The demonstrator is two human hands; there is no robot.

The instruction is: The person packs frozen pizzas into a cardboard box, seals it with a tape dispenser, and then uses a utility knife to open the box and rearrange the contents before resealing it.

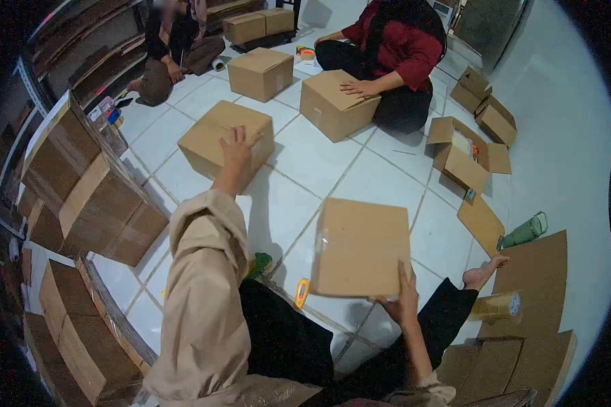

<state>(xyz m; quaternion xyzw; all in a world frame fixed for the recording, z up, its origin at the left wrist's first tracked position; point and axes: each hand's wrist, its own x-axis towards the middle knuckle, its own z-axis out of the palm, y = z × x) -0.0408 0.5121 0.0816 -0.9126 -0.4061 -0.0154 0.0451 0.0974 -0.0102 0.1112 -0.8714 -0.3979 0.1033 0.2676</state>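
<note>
My left hand (237,149) reaches forward and lies with fingers spread on the top of a closed cardboard box (200,139) on the tiled floor. Closer to me, my right hand (402,302) grips a second cardboard box (360,247) at its lower right corner, thumb underneath and fingers up its side. Clear tape runs across that box's face, and it looks tilted toward me. A yellow-orange box cutter (302,293) lies on the floor just left of it. Beside my left knee is a green object (259,264), partly hidden by my sleeve.
Opposite, a person in a red top (407,41) rests a hand on a cardboard box (332,102). Another person (173,54) sits far left. Stacked cartons (108,210) stand left. An open box (461,152), green bottle (525,230) and tape rolls (495,307) are at right.
</note>
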